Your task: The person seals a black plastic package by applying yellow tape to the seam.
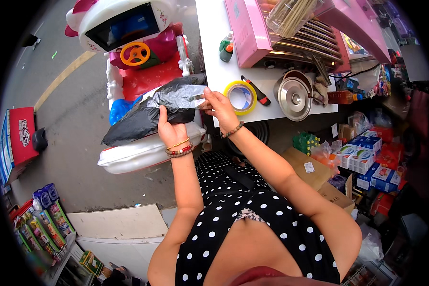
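A package wrapped in black plastic (136,123) lies across the seat end of a kiddie ride. My left hand (173,131) grips its near edge, thumb on top and the other fingers mostly hidden. A shiny strip of clear tape (178,97) runs over the plastic. Its right end is pinched between the thumb and fingers of my right hand (220,107). Just right of that hand, a roll of clear tape with a yellow rim (252,106) lies flat on the white table (220,79). Beside the roll is a red and black utility knife (258,92).
The white and red kiddie ride (143,80) has an orange steering wheel (135,54). On the table stand a pink roller grill (252,46), small green bottles (226,52) and a lidded steel pot (295,100). Cardboard boxes (304,166) and cartons (361,159) are stacked at right.
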